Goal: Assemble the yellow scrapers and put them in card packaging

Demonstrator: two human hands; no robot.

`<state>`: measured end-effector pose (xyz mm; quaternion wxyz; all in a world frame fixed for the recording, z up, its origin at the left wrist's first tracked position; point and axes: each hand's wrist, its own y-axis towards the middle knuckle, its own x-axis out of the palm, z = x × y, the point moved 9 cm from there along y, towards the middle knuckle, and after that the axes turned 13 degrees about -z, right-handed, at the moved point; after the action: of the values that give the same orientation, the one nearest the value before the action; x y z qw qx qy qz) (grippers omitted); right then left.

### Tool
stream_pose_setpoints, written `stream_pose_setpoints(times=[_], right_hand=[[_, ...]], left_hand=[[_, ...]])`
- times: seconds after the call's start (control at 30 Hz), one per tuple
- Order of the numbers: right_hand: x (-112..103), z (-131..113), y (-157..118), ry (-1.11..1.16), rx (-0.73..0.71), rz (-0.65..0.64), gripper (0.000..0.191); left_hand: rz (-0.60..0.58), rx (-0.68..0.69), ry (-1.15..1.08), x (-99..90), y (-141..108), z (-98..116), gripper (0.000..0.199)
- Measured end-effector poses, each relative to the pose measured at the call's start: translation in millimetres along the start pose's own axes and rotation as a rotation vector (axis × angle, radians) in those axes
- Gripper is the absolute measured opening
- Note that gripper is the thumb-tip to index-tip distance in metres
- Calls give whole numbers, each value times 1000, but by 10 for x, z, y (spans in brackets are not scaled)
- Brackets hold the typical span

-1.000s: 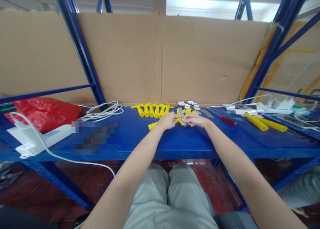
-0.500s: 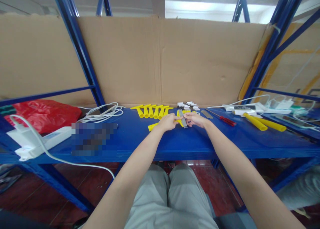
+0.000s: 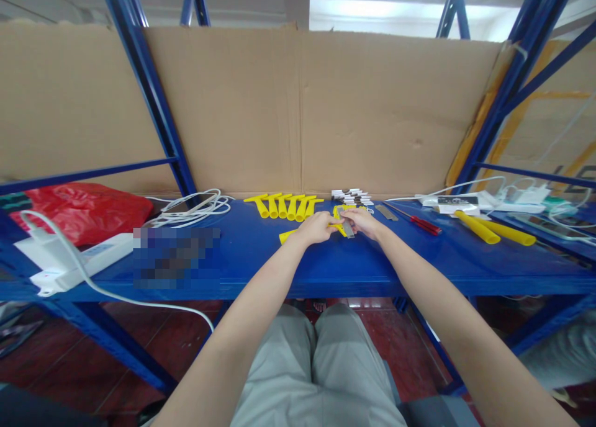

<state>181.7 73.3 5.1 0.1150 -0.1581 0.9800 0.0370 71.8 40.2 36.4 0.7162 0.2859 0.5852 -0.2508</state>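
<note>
Worker's left hand (image 3: pixel 318 227) grips yellow handle (image 3: pixel 289 234) over blue shelf (image 3: pixel 326 265); right hand (image 3: pixel 364 221) pinches grey blade (image 3: pixel 346 226) at its tip, mid-fitting. Next move prob. needs careful alignment.

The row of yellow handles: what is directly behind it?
Behind the row of yellow handles stands the cardboard wall, rising from the blue shelf. Whatever is behind the cardboard is covered.

Both arms outstretched; left hand (image 3: pixel 316 227) and right hand (image 3: pixel 364 221) pinched close.
</note>
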Motion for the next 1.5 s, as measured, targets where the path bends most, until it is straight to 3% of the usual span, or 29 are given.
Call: stream_pose_setpoints(times=[0.6, 0.67, 0.8, 0.87, 1.07, 1.27, 1.5], right_hand=[[-113, 9, -15, -46, 32, 90, 25], [-282, -5, -31, -145, 46, 187, 20], [-771, -41, -185, -581, 198, 528, 20], [-895, -29, -238, -781, 294, 587, 27], [-824, 68, -213, -1053, 424, 452, 30], [-668, -3, -170, -1227, 471, 402, 42], [-593, -49, -152, -1292, 479, 390, 40]], left_hand=[[-6, -2, -20, 9, 7, 3, 37], [-15, -24, -1, 14, 3, -14, 38], [-57, -58, 33, 48, -3, -41, 39], [-71, -62, 43, 62, -2, -47, 39], [-102, -72, 56, 89, 5, -50, 40], [-101, -78, 52, 79, -8, -42, 41], [-102, -78, 51, 82, -3, -45, 41]])
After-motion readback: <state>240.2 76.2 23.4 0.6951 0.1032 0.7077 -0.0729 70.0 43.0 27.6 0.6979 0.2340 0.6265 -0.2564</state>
